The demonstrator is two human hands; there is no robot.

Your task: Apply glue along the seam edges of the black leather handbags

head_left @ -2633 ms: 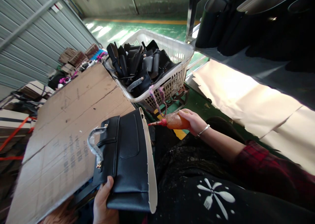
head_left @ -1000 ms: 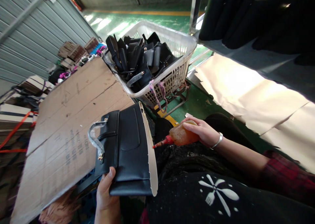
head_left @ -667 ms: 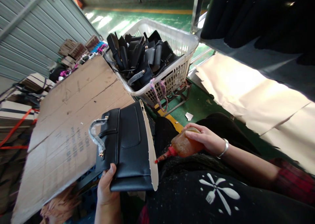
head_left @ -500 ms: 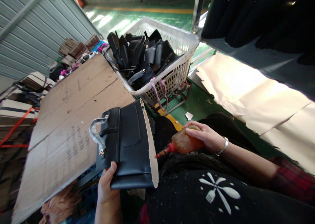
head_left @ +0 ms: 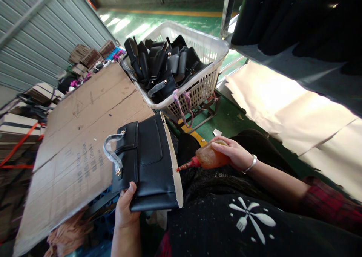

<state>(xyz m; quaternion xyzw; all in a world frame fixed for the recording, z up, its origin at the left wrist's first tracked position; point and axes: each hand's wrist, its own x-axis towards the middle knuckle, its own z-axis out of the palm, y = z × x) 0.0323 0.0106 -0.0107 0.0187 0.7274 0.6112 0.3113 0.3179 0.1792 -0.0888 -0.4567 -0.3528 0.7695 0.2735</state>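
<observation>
A black handbag piece [head_left: 154, 174] with a plastic-wrapped handle [head_left: 111, 153] and gold-coloured fittings lies tilted in front of me. My left hand [head_left: 126, 208] grips its near edge, thumb on top and the other fingers hidden beneath. Along the bag's right side runs a pale raw edge [head_left: 173, 161]. Wrapped in my right hand [head_left: 233, 153] is a squeeze bottle [head_left: 210, 157] of amber liquid with a red nozzle. The nozzle's tip points left and sits at the pale edge; whether it touches I cannot tell.
A cardboard-topped table [head_left: 85, 132] stands at left. Beyond it, a white plastic basket [head_left: 209, 76] holds several black bag pieces [head_left: 169, 63]. At right are a shelf with dark rolled pieces [head_left: 283, 27] and beige sheeting [head_left: 288, 113]. Stacked bundles [head_left: 22, 125] lie far left.
My right hand has moved the bottle slightly left and up, its tip shifting along the bag's pale edge away from me. The bag's near end has risen a little with my left hand.
</observation>
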